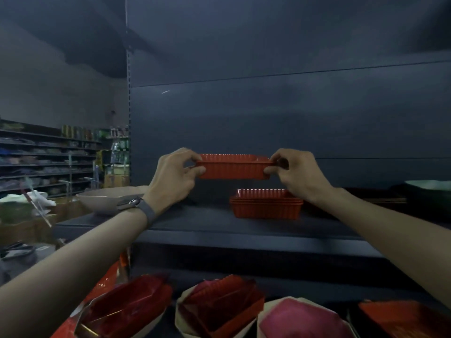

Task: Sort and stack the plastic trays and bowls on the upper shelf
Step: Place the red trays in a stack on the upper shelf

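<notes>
Tray [233,170], red and ribbed, hangs above the upper shelf [195,223], its ends pinched in our left hand [174,176] and right hand [296,174]. Below, slightly right, a stack of matching trays [266,206] sits on that shelf.

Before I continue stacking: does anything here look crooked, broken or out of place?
Nothing looks damaged or spilled. The stack of red trays sits square on the upper shelf; the held tray, between left hand and right hand, is roughly level. The beige bowl sits at the shelf's left end; whether it overhangs is unclear.
</notes>
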The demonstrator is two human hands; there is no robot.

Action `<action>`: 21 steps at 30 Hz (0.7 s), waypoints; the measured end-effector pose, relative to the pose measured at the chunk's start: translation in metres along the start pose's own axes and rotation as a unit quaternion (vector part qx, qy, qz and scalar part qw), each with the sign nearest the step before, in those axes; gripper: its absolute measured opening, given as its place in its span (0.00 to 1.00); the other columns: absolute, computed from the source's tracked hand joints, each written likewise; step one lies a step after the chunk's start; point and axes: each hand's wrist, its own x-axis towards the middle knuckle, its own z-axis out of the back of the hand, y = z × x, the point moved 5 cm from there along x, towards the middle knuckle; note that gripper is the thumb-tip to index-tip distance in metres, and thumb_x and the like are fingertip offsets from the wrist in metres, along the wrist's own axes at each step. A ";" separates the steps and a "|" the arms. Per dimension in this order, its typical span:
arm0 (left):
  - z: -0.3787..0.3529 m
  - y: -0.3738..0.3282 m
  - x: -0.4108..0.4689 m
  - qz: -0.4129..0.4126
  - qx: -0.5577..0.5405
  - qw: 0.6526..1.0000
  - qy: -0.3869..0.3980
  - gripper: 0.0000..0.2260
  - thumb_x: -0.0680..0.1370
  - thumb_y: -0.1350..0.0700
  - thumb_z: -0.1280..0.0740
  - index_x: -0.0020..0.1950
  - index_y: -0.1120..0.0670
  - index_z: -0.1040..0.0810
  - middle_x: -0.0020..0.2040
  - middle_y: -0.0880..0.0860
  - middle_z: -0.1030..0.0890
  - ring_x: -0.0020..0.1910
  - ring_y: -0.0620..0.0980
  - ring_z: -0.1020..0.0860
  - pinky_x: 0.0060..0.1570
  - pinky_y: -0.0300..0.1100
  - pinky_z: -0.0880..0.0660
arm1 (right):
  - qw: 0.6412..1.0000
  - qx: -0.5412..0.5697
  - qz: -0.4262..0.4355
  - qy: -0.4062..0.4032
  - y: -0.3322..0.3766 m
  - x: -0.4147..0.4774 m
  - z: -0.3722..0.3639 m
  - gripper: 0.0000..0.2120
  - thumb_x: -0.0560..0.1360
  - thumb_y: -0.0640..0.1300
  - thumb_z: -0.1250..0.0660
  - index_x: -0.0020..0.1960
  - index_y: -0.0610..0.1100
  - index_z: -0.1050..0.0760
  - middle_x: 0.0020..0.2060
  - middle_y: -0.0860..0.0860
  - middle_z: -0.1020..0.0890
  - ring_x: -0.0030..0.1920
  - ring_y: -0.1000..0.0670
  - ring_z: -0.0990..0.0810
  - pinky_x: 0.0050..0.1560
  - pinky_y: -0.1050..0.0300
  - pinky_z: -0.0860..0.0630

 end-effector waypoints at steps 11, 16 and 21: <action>-0.082 -0.014 -0.007 0.086 0.047 0.988 0.119 0.05 0.81 0.43 0.33 0.54 0.41 0.25 0.47 0.46 0.19 0.47 0.54 0.20 0.51 0.57 0.20 | 0.985 -0.157 -0.033 0.057 -0.039 -0.028 0.037 0.09 0.77 0.54 0.25 0.44 0.50 0.20 0.36 0.56 0.15 0.41 0.52 0.16 0.47 0.49 0.19; -0.097 -0.020 -0.006 0.103 0.099 0.982 0.122 0.07 0.83 0.44 0.34 0.57 0.43 0.22 0.51 0.47 0.19 0.50 0.56 0.20 0.47 0.51 0.25 | 0.967 -0.240 0.001 0.090 -0.044 -0.037 0.032 0.13 0.80 0.56 0.30 0.50 0.46 0.21 0.45 0.50 0.16 0.47 0.45 0.18 0.48 0.47 0.21; -0.104 -0.021 -0.008 0.117 0.120 0.976 0.138 0.08 0.83 0.43 0.34 0.60 0.44 0.22 0.54 0.48 0.18 0.48 0.53 0.23 0.46 0.48 0.29 | 0.957 -0.270 0.001 0.109 -0.049 -0.035 0.028 0.15 0.81 0.57 0.32 0.53 0.45 0.22 0.50 0.48 0.17 0.51 0.42 0.18 0.50 0.46 0.21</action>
